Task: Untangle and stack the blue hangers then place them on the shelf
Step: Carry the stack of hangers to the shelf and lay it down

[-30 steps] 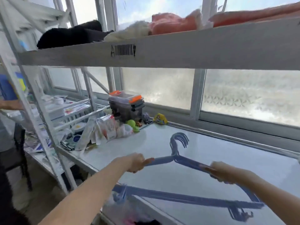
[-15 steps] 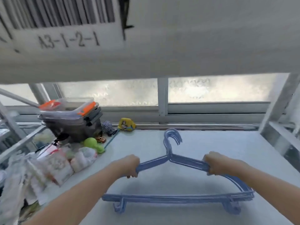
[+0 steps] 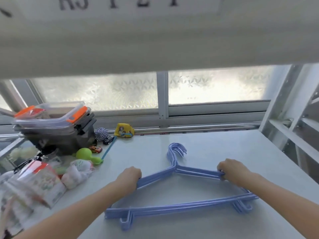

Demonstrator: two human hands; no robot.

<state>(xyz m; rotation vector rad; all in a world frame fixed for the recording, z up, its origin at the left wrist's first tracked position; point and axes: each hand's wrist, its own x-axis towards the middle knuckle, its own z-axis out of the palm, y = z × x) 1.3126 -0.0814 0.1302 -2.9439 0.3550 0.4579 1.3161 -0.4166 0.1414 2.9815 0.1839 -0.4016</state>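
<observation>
1. Progress: the thin blue plastic hangers (image 3: pixel 181 207) lie as one aligned stack on the pale, smooth shelf surface (image 3: pixel 215 149) — untangling and stacking appear done, placement nearly so. What seems left is letting go.
2. Left hand (image 3: pixel 129 175): curled around the stack's left sloping arm.
3. Right hand (image 3: pixel 231 170): fingers pinching the right sloping arm.
4. Form: slim rods, hooks nested together and pointing toward the frosted, patterned window pane (image 3: pixel 215 85); small notched tabs hang below the bottom bar.
5. Surroundings: clear lidded plastic boxes with orange clips (image 3: pixel 57 118) and a glossy green toy (image 3: pixel 86 155) stand well to the left — apart from the stack.
</observation>
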